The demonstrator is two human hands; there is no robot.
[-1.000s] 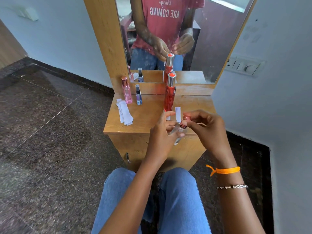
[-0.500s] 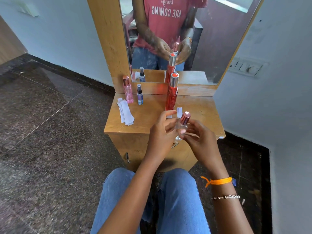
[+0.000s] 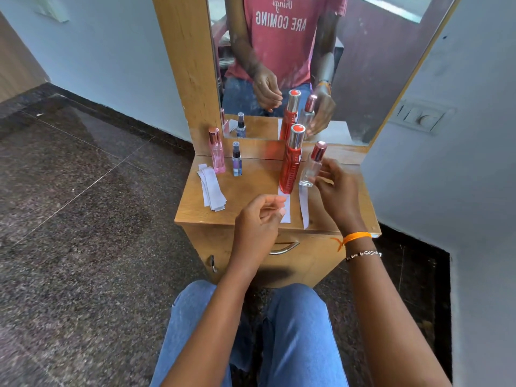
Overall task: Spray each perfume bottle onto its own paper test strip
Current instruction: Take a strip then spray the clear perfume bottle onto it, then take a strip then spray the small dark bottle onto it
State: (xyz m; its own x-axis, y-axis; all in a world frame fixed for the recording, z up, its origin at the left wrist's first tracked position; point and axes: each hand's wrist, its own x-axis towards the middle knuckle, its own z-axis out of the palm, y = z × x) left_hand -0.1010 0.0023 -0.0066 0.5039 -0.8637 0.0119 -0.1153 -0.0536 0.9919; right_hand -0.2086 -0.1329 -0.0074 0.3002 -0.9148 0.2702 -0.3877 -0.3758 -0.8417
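Note:
A clear perfume bottle (image 3: pixel 310 170) with a rose-gold cap stands on the wooden dresser top (image 3: pixel 251 188), at the far end of a paper test strip (image 3: pixel 303 209). My right hand (image 3: pixel 336 191) touches its right side with thumb and fingertips. Just left of it, a tall red bottle (image 3: pixel 291 163) stands on another strip (image 3: pixel 286 216). My left hand (image 3: pixel 258 220) hovers loosely curled near that strip and holds nothing. A pink bottle (image 3: pixel 217 152) and a small blue spray bottle (image 3: pixel 236 160) stand at the back left, beside a stack of spare strips (image 3: pixel 212 188).
A mirror (image 3: pixel 363 65) rises behind the dresser and reflects the person's hands and the bottles. A drawer handle (image 3: pixel 284 247) is on the dresser's front. The right wall with a switch plate (image 3: pixel 421 118) is close. My knees (image 3: pixel 293 331) are below the dresser.
Both hands held the clear bottle in front of the dresser. Now my right hand has set it upright beside the red bottle, and my left hand has let go and drawn back.

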